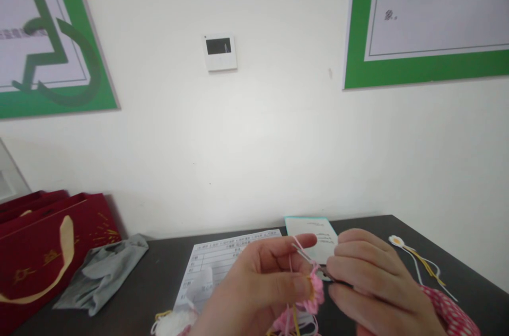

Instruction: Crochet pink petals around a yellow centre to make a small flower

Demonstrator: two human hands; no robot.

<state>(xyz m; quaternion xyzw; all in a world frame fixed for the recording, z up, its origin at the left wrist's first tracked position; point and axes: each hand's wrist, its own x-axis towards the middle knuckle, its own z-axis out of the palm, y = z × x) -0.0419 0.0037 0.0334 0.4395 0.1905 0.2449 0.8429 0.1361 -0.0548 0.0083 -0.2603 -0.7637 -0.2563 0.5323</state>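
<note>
My left hand (254, 283) pinches a small pink crochet piece (316, 293) with an orange-yellow inner part between thumb and fingers. A pink yarn strand (290, 262) runs up over its raised index finger. Close against the piece on the right, my right hand (371, 277) has its fingers closed around a crochet hook (325, 274); only a little of the hook shows, and its tip is at the pink stitches. Below the hands, more pink yarn (284, 321) with yellow and white strands is partly hidden. White yarn (175, 323) lies by my left wrist.
A printed sheet (202, 256) and a pale card (312, 227) lie on the dark table (159, 272) near the wall. To the right is a white-and-yellow crocheted disc (395, 240) with loose strands. Grey cloth (103, 272) and red gift bags (83, 230) occupy the left.
</note>
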